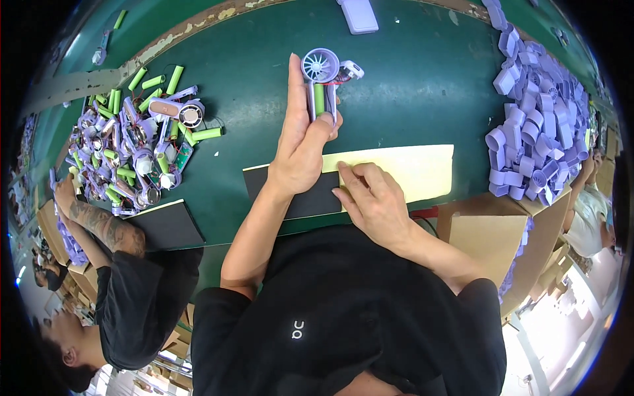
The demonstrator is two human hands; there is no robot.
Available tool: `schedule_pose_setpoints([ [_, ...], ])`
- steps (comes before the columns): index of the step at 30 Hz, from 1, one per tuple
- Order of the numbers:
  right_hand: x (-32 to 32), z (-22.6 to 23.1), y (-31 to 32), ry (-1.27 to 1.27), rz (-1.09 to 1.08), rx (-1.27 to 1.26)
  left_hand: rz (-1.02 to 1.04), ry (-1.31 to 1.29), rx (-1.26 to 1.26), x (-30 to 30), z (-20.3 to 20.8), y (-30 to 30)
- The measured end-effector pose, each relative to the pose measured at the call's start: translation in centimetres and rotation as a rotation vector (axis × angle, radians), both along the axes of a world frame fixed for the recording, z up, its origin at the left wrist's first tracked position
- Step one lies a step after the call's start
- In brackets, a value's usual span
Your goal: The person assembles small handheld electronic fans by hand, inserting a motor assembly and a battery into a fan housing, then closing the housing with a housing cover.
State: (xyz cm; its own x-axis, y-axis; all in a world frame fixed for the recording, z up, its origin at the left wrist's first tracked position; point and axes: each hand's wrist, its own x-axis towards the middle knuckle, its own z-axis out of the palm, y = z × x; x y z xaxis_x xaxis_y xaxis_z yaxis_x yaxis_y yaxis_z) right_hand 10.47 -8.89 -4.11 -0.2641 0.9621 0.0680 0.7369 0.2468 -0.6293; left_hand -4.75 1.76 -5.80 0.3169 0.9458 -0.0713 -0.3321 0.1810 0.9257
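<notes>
My left hand (298, 158) is closed round a small handheld fan (319, 64) in pale purple. Its round bladed head points away from me, and a green cylindrical battery (319, 100) lies in the open handle. A loose purple-white part (355, 69) hangs off its right side on red wires. Below, a black sheet (310, 201) lies on yellow backing paper (419, 173), whose right part is bare. My right hand (380, 201) rests over this paper, thumb and forefinger bent onto the right edge of the black sheet.
A heap of fan parts with green batteries (132, 142) sits left, near a second black sheet (168, 224) and a co-worker's arm (99, 221). Purple shells (538, 125) are piled right, above a cardboard box (489, 231). One purple piece (360, 16) lies at the far side.
</notes>
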Motion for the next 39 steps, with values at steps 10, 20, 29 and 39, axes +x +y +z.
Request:
schedule_pose_setpoints([
  [10,-0.1,-0.2,1.2,0.251,-0.04,-0.159,-0.063,-0.047,-0.069,-0.2,-1.1,-0.4],
  [20,4.7,6.6,5.4,0.596,0.056,-0.225,-0.098,-0.014,0.008,-0.1,-1.7,-0.7],
  [29,6.5,9.0,9.9,0.339,0.167,0.13,-0.253,0.035,0.088,0.3,2.3,-1.3],
  [39,7.2,12.4,10.1,0.47,0.046,-0.311,-0.353,-0.004,0.016,0.7,5.6,-1.3],
])
